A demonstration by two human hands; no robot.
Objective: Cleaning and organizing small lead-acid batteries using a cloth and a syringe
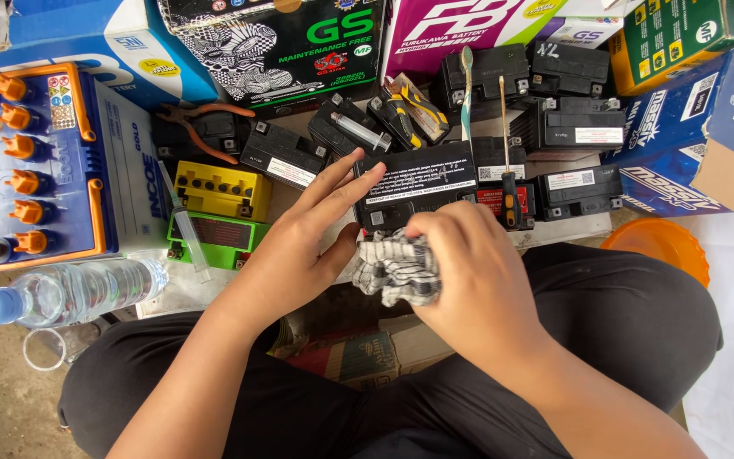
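Cluttered floor, battery under left hand

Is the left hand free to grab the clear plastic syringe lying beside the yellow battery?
Probably not at once: the left hand is steadying the small black battery. The clear plastic syringe lies uncovered just left of it, with nothing between.

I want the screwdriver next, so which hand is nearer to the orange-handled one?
Right. The right hand, gripping a checked cloth, sits just below the orange-handled screwdriver; the left hand lies farther left on the black battery.
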